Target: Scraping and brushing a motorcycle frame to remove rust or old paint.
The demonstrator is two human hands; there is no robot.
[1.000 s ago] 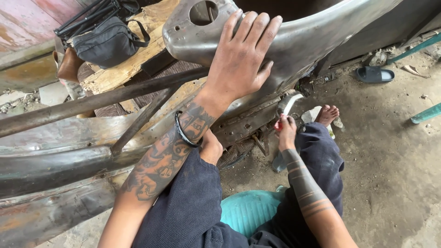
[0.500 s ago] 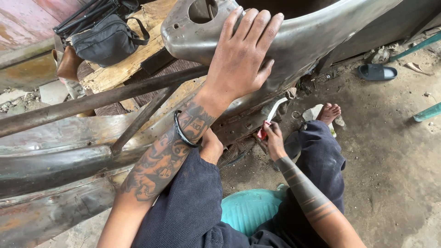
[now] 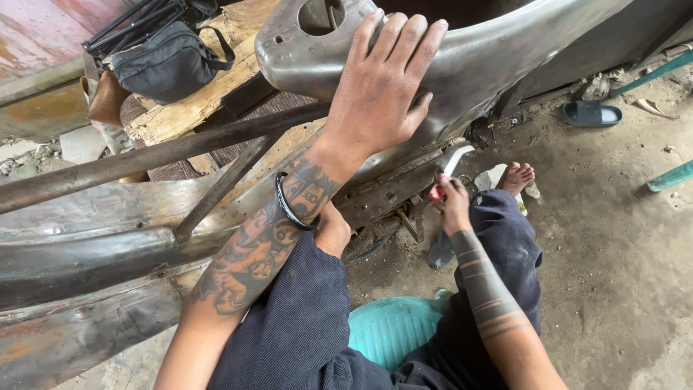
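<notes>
On the dusty concrete floor [image 3: 621, 238], left hand [image 3: 379, 90] lies flat on the metal panel [image 3: 491, 50]; right hand [image 3: 453, 204] grips a red-handled tool [image 3: 439, 189], which might slip.

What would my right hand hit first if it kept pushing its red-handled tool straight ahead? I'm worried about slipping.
Probably the underside of the bare grey metal body panel. The right hand aims the red-handled tool up and forward, its pale tip about at the panel's lower edge. Depth there is unclear.
</notes>
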